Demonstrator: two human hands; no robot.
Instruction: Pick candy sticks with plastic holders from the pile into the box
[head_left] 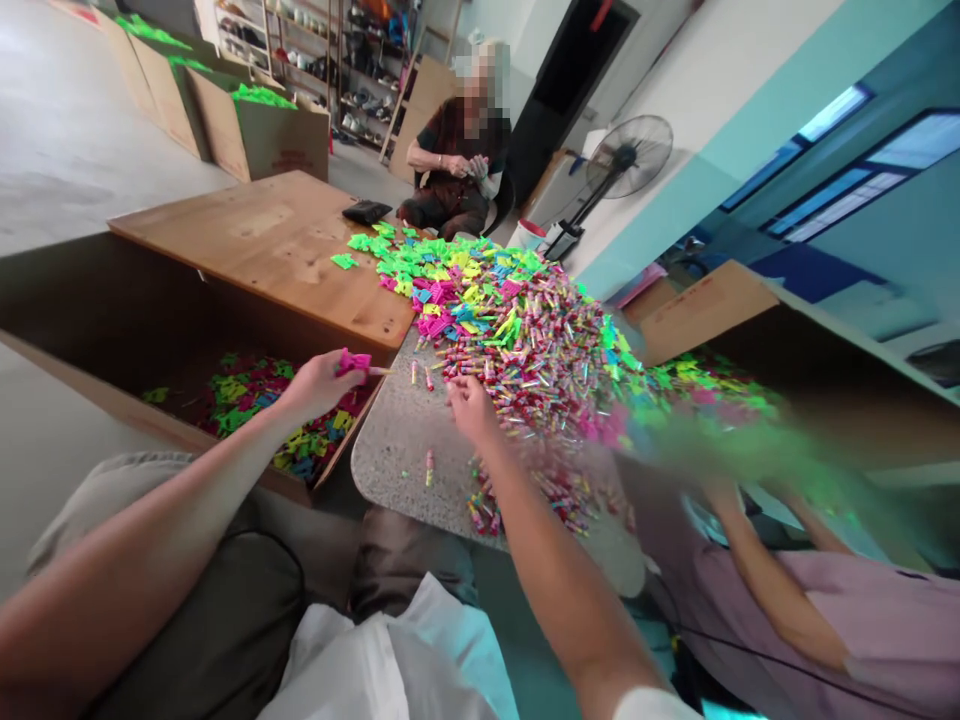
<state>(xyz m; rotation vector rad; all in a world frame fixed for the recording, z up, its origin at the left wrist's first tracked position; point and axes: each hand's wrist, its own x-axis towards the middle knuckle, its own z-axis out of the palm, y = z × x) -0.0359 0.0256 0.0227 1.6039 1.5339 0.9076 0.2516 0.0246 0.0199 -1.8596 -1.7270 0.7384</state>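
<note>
My left hand [319, 385] is closed on a pink plastic piece [355, 364], held above the near edge of the open box at the left. A thin pale tip juts from it toward the grey speckled table [401, 440]. My right hand [471, 405] is over the table with its fingers pinched together; whatever may be between them is too small to make out. Beside it lies a heap of small capped tubes [555, 350] with red, pink and yellow parts. A few loose tubes [429, 467] lie apart on the tabletop.
Green, yellow and pink plastic pieces [427, 262] spread behind the tubes, beside a wooden board [262, 240]. A cardboard box [112, 385] at left holds more pieces. A co-worker's arm [780, 580] is at right; another person [457, 170] sits opposite. A fan [630, 157] stands behind.
</note>
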